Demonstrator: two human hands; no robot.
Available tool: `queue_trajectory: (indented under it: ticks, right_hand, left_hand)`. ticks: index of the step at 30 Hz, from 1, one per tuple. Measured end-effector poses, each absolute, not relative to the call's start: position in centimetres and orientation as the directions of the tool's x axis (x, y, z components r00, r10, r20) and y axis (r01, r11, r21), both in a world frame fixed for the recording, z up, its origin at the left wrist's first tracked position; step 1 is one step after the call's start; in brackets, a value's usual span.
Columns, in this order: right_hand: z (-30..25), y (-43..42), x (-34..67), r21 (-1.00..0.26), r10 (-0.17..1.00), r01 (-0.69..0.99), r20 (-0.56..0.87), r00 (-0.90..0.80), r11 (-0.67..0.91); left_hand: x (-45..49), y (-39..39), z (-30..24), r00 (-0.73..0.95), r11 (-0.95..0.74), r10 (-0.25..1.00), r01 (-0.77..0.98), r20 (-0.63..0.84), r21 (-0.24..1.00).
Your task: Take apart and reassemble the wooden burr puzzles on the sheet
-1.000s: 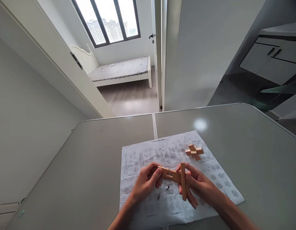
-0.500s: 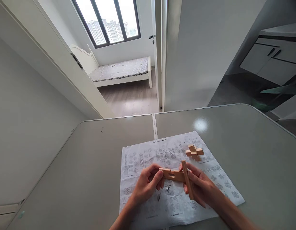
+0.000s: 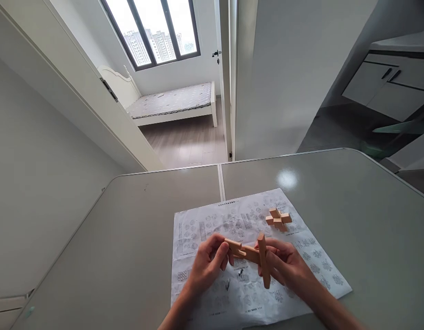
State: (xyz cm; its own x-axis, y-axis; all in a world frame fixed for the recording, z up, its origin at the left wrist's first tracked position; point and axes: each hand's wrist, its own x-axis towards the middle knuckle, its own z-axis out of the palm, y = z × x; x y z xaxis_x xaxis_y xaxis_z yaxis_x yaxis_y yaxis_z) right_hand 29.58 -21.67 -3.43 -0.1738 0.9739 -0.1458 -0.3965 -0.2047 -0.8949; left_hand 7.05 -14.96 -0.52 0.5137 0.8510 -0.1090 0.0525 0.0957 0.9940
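Observation:
Both my hands hold a wooden cross made of two notched puzzle bars [image 3: 253, 255] above a printed instruction sheet [image 3: 212, 224]. My left hand [image 3: 208, 266] pinches the left end of the flat-lying bar. My right hand [image 3: 287, 268] grips the upright bar where it crosses the other. A small assembled wooden burr puzzle [image 3: 278, 218] lies on the sheet, beyond my right hand and apart from it.
The sheet lies on a grey table [image 3: 136, 238] with a seam down its middle. Beyond the far edge an open doorway shows a bed [image 3: 172, 101] under a window. Dark cabinets [image 3: 387, 87] stand at the right.
The upright bar has swung from tilted back to nearly vertical in my right hand. The flat-lying bar has rolled a little in my left fingers. Both hands stay in place.

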Motion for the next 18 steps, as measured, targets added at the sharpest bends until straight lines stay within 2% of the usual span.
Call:
queue_trajectory:
  ticks: [12, 18]
  right_hand:
    - [-3.47, -21.62, 29.49, -0.861, 0.957, -0.419, -0.263, -0.123, -0.29]
    - [-3.68, -21.26, 30.34, -0.843, 0.952, -0.48, -0.301, 0.045, -0.244]
  left_hand:
    - [7.0, -14.8, -0.67, 0.519, 0.072, 0.851, 0.047, -0.086, 0.996]
    - [6.84, -14.4, -0.52, 0.404, 0.078, 0.91, 0.045, -0.09, 0.996]
